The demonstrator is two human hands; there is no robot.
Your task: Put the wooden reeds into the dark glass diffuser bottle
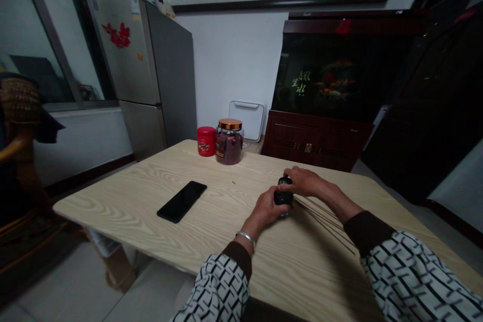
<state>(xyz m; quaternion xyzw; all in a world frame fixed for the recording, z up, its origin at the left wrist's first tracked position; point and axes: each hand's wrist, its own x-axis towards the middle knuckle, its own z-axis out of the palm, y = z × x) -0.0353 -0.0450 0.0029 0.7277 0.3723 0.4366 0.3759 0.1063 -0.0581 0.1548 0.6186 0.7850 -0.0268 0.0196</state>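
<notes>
Close together over the right half of the table, both my hands are closed at a small glossy black object with a clear part at its bottom. My left hand grips it from the near left side, a silver bangle on the wrist. My right hand bends over its top from the right, where a second black part shows under the fingers. Whether these are one piece or two I cannot tell. Several thin brown sticks lie on the table beneath my right forearm.
A black phone lies on the wooden table, left of my hands. Toward the back edge stand a red canister and a copper-lidded jar of dark red contents. Behind are a fridge and a fish tank.
</notes>
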